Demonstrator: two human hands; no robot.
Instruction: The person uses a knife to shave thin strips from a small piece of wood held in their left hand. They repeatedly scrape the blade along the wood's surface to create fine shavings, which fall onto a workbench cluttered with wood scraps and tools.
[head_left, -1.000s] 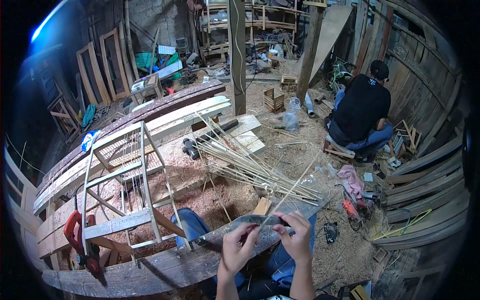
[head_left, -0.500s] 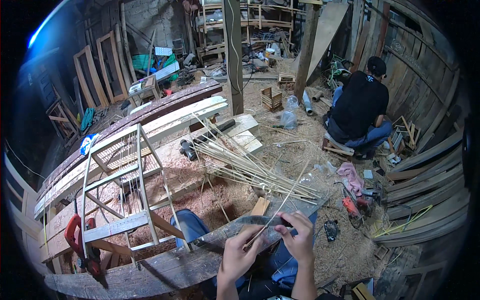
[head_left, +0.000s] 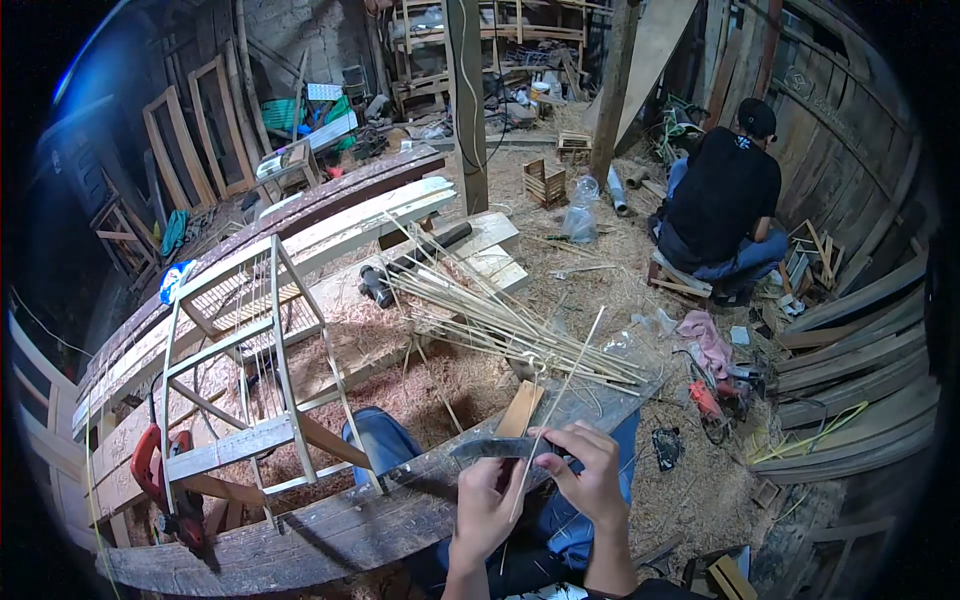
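Note:
My left hand (head_left: 484,508) is closed around the lower part of a thin bamboo-like strip (head_left: 580,360), which slants up and away to the right. In my right hand (head_left: 592,474) is a knife (head_left: 495,448), its broad dark blade pointing left and lying across the strip. Fingers hide its handle. The right thumb presses close to where blade and strip cross. Just beyond the hands, a small flat wood piece (head_left: 520,408) rests on the bench plank (head_left: 330,540). A pile of similar thin strips (head_left: 500,325) lies farther out on the bench.
A slatted wooden frame (head_left: 232,447) stands at left beside a red power tool (head_left: 150,465). A hammer (head_left: 376,286) lies on the boards. Another person (head_left: 722,205) sits low at right, back turned. A red power tool (head_left: 705,398) and pink cloth (head_left: 706,340) lie on the shaving-strewn floor.
The strip has turned more upright and its far end sits higher. Both hands have shifted slightly, the left one to the right. The knife still crosses the strip.

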